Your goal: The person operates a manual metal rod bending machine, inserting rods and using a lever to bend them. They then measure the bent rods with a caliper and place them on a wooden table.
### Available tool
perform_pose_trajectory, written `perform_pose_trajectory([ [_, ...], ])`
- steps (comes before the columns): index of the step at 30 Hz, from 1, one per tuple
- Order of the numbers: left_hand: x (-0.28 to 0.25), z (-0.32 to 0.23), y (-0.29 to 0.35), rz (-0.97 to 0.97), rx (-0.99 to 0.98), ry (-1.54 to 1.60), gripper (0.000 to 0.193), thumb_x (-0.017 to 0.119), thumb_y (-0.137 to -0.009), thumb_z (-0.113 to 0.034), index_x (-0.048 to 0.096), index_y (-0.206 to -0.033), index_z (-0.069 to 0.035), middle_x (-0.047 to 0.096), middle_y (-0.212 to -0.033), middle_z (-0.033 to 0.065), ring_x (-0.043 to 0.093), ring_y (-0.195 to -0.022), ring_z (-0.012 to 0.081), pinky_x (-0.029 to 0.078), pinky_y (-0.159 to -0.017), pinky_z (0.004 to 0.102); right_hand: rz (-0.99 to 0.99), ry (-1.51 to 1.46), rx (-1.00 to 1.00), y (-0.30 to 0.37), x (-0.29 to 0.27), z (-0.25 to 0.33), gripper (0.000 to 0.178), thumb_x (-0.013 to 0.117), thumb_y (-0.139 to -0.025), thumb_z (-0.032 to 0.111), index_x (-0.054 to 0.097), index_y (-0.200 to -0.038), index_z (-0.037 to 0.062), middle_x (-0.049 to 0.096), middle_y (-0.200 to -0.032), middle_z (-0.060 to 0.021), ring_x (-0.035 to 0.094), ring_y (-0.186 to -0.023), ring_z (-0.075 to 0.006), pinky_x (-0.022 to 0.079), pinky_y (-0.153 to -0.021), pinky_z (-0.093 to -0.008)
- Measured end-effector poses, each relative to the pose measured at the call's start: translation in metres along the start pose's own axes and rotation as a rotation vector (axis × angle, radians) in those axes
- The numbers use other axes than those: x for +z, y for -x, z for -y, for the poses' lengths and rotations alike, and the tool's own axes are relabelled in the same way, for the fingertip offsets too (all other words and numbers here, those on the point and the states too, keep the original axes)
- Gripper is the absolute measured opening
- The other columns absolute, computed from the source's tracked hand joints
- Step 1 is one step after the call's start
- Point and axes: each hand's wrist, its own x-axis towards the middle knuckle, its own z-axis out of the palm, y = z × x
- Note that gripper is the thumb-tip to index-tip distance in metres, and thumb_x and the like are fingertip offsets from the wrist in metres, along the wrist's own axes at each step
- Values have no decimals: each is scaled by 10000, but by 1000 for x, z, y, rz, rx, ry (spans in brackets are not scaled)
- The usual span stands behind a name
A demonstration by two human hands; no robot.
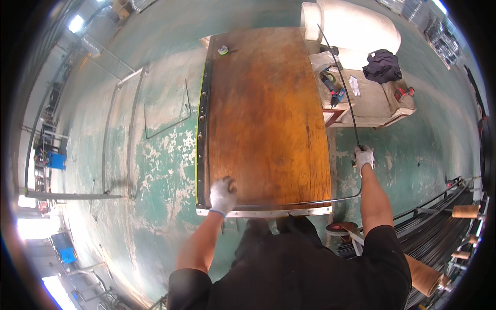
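Note:
A long thin black rod (345,85) is bent near the table's near right corner. One stretch lies along the near edge of the wooden table (266,103), and the other runs up past the right side toward the far end. My right hand (365,156), in a white glove, is closed round it just beyond the bend. My left hand (223,195), gloved too and slightly blurred, is over the near left corner, close to the rod's end. Its fingers are loosely curled and apart, with nothing seen in them. A pale metal strip (274,212) borders the near edge.
Beyond the table's right side stands a padded seat (364,101) bearing a blue drill (337,97), dark cloth (382,66) and a red tool (404,93). A tape roll (223,50) sits at the far left. Bent rods (170,128) lie on the floor; black bars (429,222) fill a rack.

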Motion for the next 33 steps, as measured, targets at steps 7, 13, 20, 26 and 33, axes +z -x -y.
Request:
perform_pose_trajectory([
  [7,37,28,97,53,124,-86,115,694,-869,-152,768,-953,-129,696,-1123,133,635,-1145,368,522,-984,510,215,-219,229,29,-35,-77,194,688,-991,99,714,-1170,27,694,-812,-44,605,-618,-135,457,-504,-315],
  [13,43,31,97,64,44,-135,81,696,-857,-160,771,-878,-136,689,-1043,111,643,-1091,349,532,-944,498,209,76,351,90,-54,-120,158,664,-1029,150,691,-1162,68,693,-833,-60,600,-612,-170,477,-554,-344],
  [20,38,38,76,63,54,-213,139,727,-835,-180,806,-945,-149,698,-1044,110,649,-1090,332,536,-946,482,72,-368,439,112,-31,-95,76,588,-1093,154,610,-1100,82,554,-731,-59,563,-572,-214,496,-490,-423],
  [26,40,33,41,67,-11,-203,204,718,-827,-176,820,-1002,-149,706,-1088,110,655,-1129,331,544,-969,488,83,149,251,71,-34,-101,188,608,-1032,108,705,-1179,43,687,-845,-118,666,-698,-246,566,-608,-424],
  [33,31,46,95,88,50,-211,163,732,-862,-212,775,-981,-108,693,-1056,129,652,-1110,347,544,-970,486,49,-13,398,119,-28,-126,434,607,-926,-100,646,-1338,33,714,-944,-154,705,-695,-265,575,-518,-431],
])
